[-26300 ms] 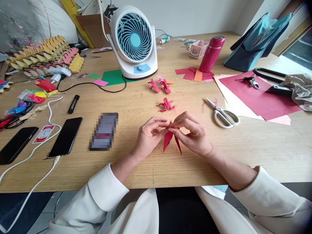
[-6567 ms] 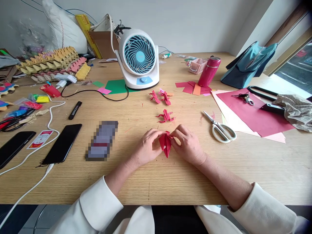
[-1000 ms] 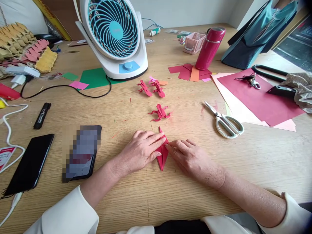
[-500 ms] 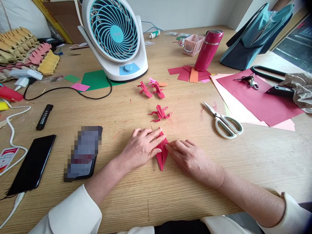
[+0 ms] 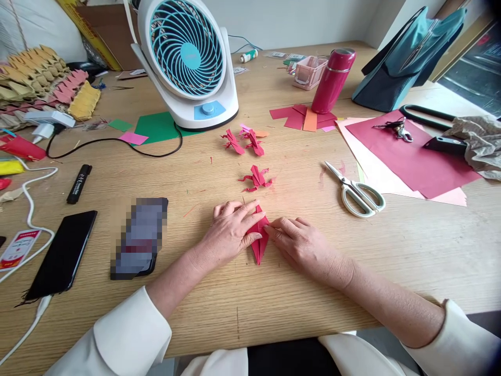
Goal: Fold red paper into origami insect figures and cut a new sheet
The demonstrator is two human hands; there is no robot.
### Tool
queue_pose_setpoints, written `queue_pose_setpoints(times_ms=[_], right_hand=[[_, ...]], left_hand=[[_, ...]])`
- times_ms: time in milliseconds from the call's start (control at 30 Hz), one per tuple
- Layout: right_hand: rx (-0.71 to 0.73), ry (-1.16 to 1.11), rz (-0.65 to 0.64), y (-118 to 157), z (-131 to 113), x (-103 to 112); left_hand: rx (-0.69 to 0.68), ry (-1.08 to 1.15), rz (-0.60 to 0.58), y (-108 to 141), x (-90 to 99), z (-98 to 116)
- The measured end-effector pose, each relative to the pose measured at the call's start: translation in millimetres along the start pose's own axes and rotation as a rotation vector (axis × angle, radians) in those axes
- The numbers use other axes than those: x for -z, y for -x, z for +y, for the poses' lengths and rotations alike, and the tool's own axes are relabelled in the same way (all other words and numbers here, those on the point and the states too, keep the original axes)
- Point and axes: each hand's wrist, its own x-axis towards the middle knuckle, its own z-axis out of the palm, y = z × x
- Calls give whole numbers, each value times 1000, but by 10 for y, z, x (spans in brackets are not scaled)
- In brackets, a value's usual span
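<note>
A narrow diamond of folded red paper lies on the table in front of me, one point toward me. My left hand rests over its left side, fingers spread, with the fingertips and thumb pressing it down. At the paper's right edge, the thumb and forefinger of my right hand are pinched together on it; the other fingers are curled under. Just beyond sits a red origami frog with thin bent legs. Two similar folded red figures stand farther back, close together.
Scissors lie to the right, before stacked paper sheets with keys on top. A red flask, a fan and a bag stand behind. Left are two phones and a marker.
The view has shifted slightly, so objects at the left appear farther right and the hands a little higher. Both hands keep about the same places on the folded paper.
</note>
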Motion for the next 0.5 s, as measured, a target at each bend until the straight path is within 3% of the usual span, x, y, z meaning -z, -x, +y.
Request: queue_pose_setpoints(times_ms=[233, 500], right_hand=[[10, -77, 24, 38, 83, 6], [24, -219, 30, 69, 183, 10]], left_hand=[[24, 97, -48, 63, 59, 71], [-23, 246, -138, 145, 164, -7]])
